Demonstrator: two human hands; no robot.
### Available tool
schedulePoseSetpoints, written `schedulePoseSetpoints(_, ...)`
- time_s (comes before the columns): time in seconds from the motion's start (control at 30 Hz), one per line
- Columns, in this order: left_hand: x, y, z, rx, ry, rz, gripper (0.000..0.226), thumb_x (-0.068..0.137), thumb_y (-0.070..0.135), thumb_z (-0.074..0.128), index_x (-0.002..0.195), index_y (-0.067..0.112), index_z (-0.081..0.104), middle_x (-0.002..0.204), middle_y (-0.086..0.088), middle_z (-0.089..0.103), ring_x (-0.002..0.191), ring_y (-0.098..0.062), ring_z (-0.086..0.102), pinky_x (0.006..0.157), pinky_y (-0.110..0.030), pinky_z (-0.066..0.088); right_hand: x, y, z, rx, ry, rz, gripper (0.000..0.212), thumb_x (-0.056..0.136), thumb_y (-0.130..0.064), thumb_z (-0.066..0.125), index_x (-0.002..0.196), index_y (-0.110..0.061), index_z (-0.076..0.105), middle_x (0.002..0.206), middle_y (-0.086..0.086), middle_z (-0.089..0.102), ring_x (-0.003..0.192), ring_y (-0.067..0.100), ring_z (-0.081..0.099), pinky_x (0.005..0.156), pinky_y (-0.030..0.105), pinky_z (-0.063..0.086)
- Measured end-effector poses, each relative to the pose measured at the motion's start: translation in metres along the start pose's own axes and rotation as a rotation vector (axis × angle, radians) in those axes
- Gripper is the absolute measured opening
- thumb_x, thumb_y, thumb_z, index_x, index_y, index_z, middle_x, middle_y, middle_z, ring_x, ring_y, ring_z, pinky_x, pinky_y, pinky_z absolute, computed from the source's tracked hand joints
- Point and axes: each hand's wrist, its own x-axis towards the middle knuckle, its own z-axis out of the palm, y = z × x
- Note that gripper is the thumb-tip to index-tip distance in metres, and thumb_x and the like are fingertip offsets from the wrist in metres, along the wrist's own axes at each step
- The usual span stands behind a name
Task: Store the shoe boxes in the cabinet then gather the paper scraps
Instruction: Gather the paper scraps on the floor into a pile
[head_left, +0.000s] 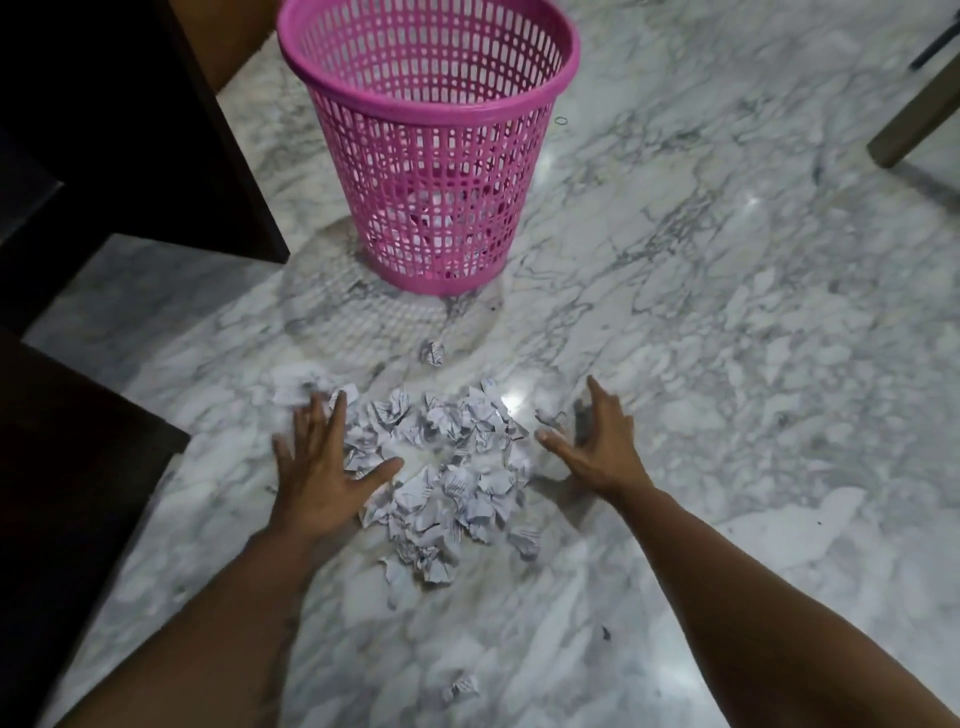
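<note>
Your left hand (322, 467) and right hand (592, 441) lie spread and empty, flanking the heap of crumpled paper scraps (441, 467) between them — evidently to rake it together — with the pink mesh wastebasket (431, 130) beyond your fingertips, two strays lying apart.

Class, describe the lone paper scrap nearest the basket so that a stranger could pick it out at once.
Start at the pink basket on the marble floor. Just in front of its base lies one crumpled scrap. Unlike the main pile between the hands, it sits alone.
</note>
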Motion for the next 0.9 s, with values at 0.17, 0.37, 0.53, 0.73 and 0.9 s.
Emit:
schedulePoseSetpoints(0.17, -0.004, 0.011, 0.001, 0.063, -0.193, 0.307, 0.119, 0.062, 0.101, 0.040, 0.159, 0.037, 0.013, 0.169, 0.006, -0.007, 0.156, -0.019, -0.012, 0.125, -0.057, -0.004, -0.011, -0.040, 0.024, -0.189, -0.322, -0.327, 0.139, 0.056, -0.086, 0.075, 0.160, -0.043, -0.005, 0.172, -0.002, 0.000, 0.158, 0.025, -0.005, 0.120, 0.070, -0.004)
schedulePoseSetpoints(0.37, -0.060, 0.018, 0.047, 0.260, -0.068, 0.529, 0.105, 0.079, 0.090, 0.041, 0.161, 0.028, 0.016, 0.169, -0.003, 0.012, 0.157, -0.026, 0.001, 0.122, -0.062, 0.011, -0.055, -0.043, 0.072, -0.618, -0.354, -0.647, 0.127, 0.061, -0.100, 0.047, 0.160, -0.044, -0.010, 0.170, 0.011, -0.013, 0.154, 0.035, -0.023, 0.113, 0.072, -0.019)
schedulePoseSetpoints(0.53, -0.065, 0.019, 0.061, 0.273, 0.147, 0.533, 0.054, 0.098, 0.054, 0.048, 0.139, 0.021, 0.058, 0.148, -0.009, 0.050, 0.137, -0.035, 0.044, 0.111, -0.053, 0.033, -0.069, -0.032, 0.089, -0.477, -0.068, -0.698, 0.061, 0.088, -0.073, 0.052, 0.136, -0.036, 0.057, 0.148, 0.008, 0.049, 0.145, 0.032, 0.036, 0.110, 0.056, 0.032)
schedulePoseSetpoints(0.73, -0.042, 0.037, 0.046, 0.308, 0.112, 0.539, 0.022, 0.085, 0.041, 0.056, 0.092, 0.020, 0.059, 0.094, 0.001, 0.052, 0.083, -0.028, 0.053, 0.073, -0.041, 0.039, -0.060, -0.046, 0.092, -0.463, -0.082, -0.713, 0.036, 0.074, -0.051, 0.067, 0.096, -0.023, 0.060, 0.110, 0.002, 0.058, 0.084, 0.024, 0.055, 0.056, 0.030, 0.042)
schedulePoseSetpoints(0.9, -0.028, 0.053, 0.027, 0.188, -0.021, 0.266, 0.031, 0.087, 0.053, 0.053, 0.076, 0.025, 0.044, 0.078, 0.000, 0.064, 0.074, -0.022, 0.063, 0.063, -0.035, 0.042, -0.045, -0.064, 0.079, -0.446, -0.261, -0.535, 0.034, 0.085, -0.056, 0.058, 0.098, -0.024, 0.057, 0.102, -0.001, 0.055, 0.084, 0.026, 0.062, 0.060, 0.030, 0.035)
